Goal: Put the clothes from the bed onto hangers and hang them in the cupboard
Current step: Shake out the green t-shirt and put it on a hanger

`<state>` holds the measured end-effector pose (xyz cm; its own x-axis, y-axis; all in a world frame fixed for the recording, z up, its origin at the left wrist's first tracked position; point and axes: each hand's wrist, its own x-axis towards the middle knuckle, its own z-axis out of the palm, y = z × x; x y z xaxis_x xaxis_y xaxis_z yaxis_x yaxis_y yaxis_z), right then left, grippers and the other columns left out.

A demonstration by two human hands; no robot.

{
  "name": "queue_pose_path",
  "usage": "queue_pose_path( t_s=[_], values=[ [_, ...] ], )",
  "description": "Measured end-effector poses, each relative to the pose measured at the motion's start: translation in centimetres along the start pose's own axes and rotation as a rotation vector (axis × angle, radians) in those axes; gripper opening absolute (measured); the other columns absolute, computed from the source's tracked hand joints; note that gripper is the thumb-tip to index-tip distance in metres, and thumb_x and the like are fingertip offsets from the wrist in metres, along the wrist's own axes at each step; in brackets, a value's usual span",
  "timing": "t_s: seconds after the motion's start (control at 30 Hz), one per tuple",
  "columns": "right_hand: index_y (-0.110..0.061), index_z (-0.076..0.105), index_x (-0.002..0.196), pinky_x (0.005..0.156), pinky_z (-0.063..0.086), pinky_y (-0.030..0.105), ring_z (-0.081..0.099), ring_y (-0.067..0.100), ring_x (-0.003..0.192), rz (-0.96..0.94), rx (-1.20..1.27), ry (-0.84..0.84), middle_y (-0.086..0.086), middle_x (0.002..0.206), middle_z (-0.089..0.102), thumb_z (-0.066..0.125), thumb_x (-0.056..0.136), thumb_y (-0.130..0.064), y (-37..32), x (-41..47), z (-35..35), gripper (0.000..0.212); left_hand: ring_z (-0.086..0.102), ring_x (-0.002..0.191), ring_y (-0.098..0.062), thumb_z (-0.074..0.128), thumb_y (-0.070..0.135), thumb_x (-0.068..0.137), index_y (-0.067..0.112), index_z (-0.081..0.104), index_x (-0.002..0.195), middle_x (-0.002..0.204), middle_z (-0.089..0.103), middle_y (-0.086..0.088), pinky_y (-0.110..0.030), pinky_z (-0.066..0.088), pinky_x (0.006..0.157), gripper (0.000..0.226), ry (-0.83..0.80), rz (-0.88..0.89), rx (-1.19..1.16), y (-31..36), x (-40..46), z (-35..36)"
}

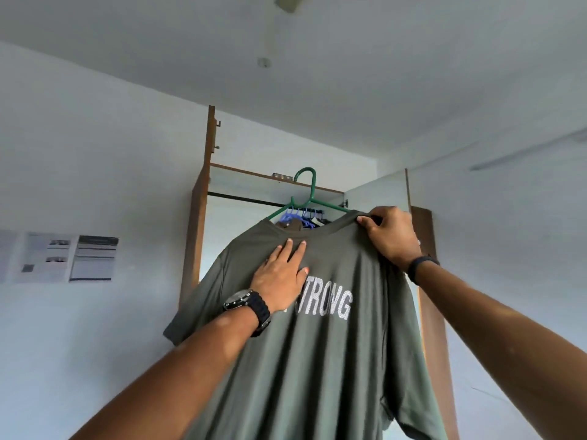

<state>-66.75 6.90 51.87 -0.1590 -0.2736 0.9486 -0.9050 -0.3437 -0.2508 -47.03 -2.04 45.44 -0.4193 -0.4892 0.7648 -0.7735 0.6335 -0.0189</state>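
**T-shirt on a hanger held up before an open cupboard**

A T-shirt [317,360] fills the centre, draped on a hanger [309,198] whose hook rises at 12 o'clock. Behind it stands the cupboard [197,217], with more hangers [305,215] on its rail. The left hand [281,277] rests on the shirt's chest; the right hand [392,238] pinches its shoulder at 2 o'clock. Papers [63,257] hang on the wall at 9 o'clock.

Illumination is soft, even daylight with a cool blue-grey cast; shadows are faint. No glare. Wide-angle distortion bends the cupboard [203,217] frame and walls toward the edges. The wall papers [63,258] appear soft and illegible.
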Motion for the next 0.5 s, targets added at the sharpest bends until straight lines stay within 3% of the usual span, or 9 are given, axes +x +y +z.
queue_pose_path(
  t_s=[0.17,0.33,0.5],
  values=[
    [-0.019,0.046,0.06,0.058,0.023,0.023,0.045,0.022,0.069,-0.001,-0.004,0.034,0.003,0.065,0.05,0.062,0.091,-0.02,8.0,5.0,5.3,0.034,0.014,0.145,-0.026,0.035,0.035,0.1,0.018,0.01,0.152,0.159,0.011,-0.009,-0.039,0.018,0.117,0.06,0.039,-0.046,-0.043,0.1,8.5,8.5],
    [0.001,0.064,0.075,0.066,0.035,0.032,0.055,0.033,0.079,0.023,-0.021,-0.004,0.018,0.08,0.066,0.061,0.09,-0.022,16.1,8.1,13.5,0.028,0.013,0.144,-0.03,0.035,0.035,0.101,0.018,0.009,0.152,0.158,0.011,-0.013,-0.039,0.015,0.118,0.06,-0.039,-0.064,-0.049,-3.3,15.3,17.4],
    [0.0,0.067,0.079,0.069,0.038,0.031,0.057,0.035,0.085,-0.022,-0.038,0.014,0.019,0.084,0.068,0.061,0.09,-0.022,23.4,11.9,22.9,0.025,0.014,0.144,-0.031,0.036,0.035,0.1,0.018,0.004,0.153,0.158,0.008,-0.013,-0.04,0.017,0.117,0.063,-0.076,-0.076,-0.053,-7.6,22.3,26.6]
  ],
)
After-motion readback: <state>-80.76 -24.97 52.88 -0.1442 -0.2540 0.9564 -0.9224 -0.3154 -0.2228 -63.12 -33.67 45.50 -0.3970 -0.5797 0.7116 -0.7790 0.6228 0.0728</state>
